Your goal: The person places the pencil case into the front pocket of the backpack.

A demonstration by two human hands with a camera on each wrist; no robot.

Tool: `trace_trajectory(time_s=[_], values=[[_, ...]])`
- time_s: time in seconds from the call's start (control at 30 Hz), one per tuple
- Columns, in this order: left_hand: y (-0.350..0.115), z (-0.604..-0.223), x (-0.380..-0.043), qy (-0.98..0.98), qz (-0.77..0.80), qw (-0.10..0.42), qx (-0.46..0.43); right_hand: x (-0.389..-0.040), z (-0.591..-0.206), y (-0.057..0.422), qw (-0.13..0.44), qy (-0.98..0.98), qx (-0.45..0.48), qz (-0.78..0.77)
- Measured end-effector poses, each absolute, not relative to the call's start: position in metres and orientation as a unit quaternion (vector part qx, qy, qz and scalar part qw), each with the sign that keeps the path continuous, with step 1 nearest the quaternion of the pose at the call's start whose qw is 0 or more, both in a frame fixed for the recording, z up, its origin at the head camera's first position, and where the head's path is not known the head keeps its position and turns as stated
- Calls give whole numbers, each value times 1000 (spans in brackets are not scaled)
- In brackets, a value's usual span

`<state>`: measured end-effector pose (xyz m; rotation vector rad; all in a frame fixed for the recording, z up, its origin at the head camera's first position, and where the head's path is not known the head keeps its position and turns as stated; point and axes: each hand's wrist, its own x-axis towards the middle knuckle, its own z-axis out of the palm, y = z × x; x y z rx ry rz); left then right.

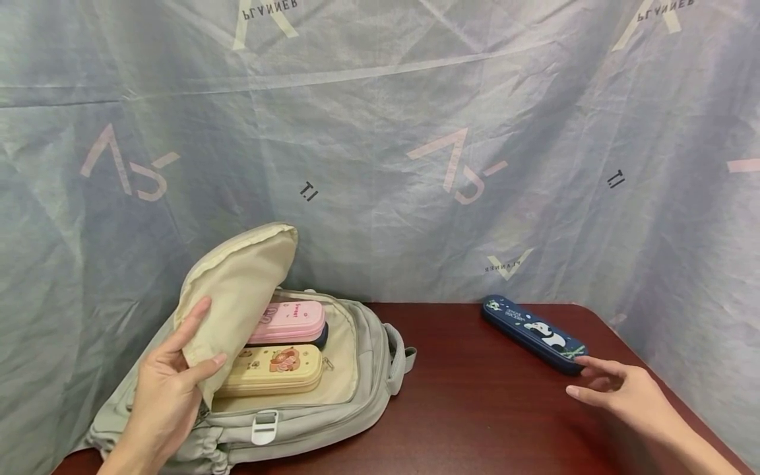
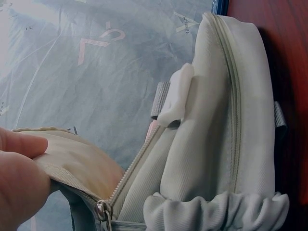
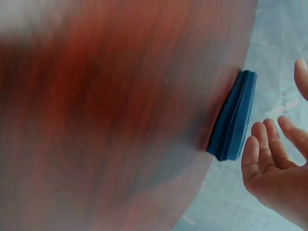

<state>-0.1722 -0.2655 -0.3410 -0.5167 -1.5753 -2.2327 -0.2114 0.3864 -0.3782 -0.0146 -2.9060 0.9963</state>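
My left hand pinches the cream-lined front flap of a light grey-green backpack and holds it raised. In the left wrist view, thumb and finger grip the flap's edge near a metal zipper pull. Inside the bag lie a pink pencil case and, nearer me, a yellow pencil case; the flap hides their left ends. A dark blue edge shows under the pink one. My right hand has loosely spread fingers at the near end of a navy panda pencil case.
The backpack lies on the left of a dark red wooden table, its webbing loop pointing right. Behind and on both sides hangs a grey printed cloth. A white buckle sits on the bag's near side.
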Motion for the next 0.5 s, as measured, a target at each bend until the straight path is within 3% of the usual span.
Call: trace_trajectory(time_s=[0.27, 0.5], values=[[-266, -341, -173, -564, -786, 180, -181, -235, -381, 404, 80, -958, 41, 274], [-265, -341, -172, -566, -785, 181, -178, -259, -382, 414, 81, -961, 73, 255]])
